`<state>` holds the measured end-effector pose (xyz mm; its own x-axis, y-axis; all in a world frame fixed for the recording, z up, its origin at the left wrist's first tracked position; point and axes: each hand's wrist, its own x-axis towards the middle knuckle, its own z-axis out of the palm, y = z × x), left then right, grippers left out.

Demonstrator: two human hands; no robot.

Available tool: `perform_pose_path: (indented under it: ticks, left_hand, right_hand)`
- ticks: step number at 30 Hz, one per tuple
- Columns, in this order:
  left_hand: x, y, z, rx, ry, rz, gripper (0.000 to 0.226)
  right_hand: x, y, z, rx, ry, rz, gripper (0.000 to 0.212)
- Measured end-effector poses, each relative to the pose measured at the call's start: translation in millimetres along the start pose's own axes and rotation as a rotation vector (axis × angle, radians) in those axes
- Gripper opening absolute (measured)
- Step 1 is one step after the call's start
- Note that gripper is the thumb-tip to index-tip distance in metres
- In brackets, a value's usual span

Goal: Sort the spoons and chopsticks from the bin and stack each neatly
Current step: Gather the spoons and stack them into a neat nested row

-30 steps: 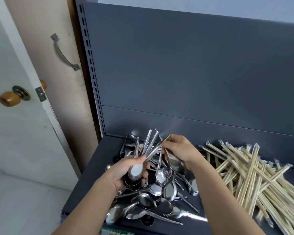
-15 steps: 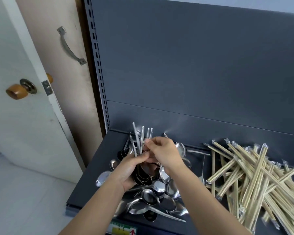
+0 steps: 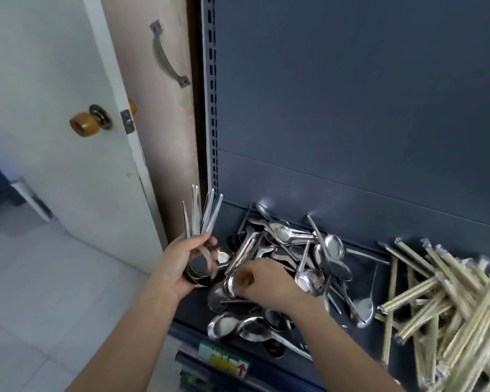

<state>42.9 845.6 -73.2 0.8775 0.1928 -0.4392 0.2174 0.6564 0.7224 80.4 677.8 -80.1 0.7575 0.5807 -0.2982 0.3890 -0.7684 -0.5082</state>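
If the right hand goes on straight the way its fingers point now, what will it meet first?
The right hand would probably meet the spoon bowl at its fingers first; they may already touch it. Behind it: the spoon bundle in the left hand.

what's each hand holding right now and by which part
The left hand grips a bunch of spoons round their nested bowls, handles fanning up. The right hand pinches one spoon in the pile near its bowl.

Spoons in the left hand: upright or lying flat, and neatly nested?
Upright, partly nested. The left hand grips the spoons with bowls stacked in the palm and handles pointing up, but the handles fan apart.
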Motion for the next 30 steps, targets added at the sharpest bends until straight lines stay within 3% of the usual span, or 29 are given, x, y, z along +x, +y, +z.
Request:
perform_pose_path:
  ticks: [5, 9, 11, 14, 17, 21, 23, 28, 30]
  left_hand:
    - [-1.7, 2.4, -11.2, -0.021, 0.017, 0.007, 0.021]
    - [-0.7, -0.3, -15.5, 0.012, 0.036, -0.009, 0.025]
    - [0.2, -1.9, -16.6, 0.034, 0.054, -0.024, 0.016]
    - [1.3, -3.4, -15.8, 0.067, 0.069, -0.048, 0.007]
    - [-0.1, -4.5, -10.5, 0.094, 0.057, -0.057, 0.01]
    - [-3.6, -10.0, 2.6, 0.085, 0.011, -0.067, 0.007]
    - [-5.9, -13.3, 9.0, 0.076, -0.013, -0.072, 0.007]
    - [-12.1, -24.5, 22.6, 0.025, -0.117, -0.151, 0.024]
    - [-18.0, -28.0, 28.4, -0.036, -0.193, -0.218, 0.03]
  right_hand:
    - [2.9, -2.2, 7.0, -0.397, -0.1, -0.01, 0.025]
    - [6.3, 2.4, 9.1, -0.392, -0.106, -0.012, 0.018]
    - [6.4, 5.5, 3.8, -0.304, -0.106, -0.013, 0.016]
    - [3.6, 8.9, -12.9, -0.133, -0.073, -0.027, 0.011]
    - [-1.2, 6.0, -31.0, 0.192, -0.034, -0.034, 0.01]
    - [-4.8, -11.0, -52.5, 0.647, 0.279, -0.157, 0.01]
    - [-6.2, -22.4, -62.2, 0.858, 0.343, -0.208, 0.016]
    - [-4.6, -44.4, -71.2, 1.464, 0.207, -0.236, 0.029]
    - [-0.5, -51.5, -64.3, 1.541, 0.221, -0.189, 0.032]
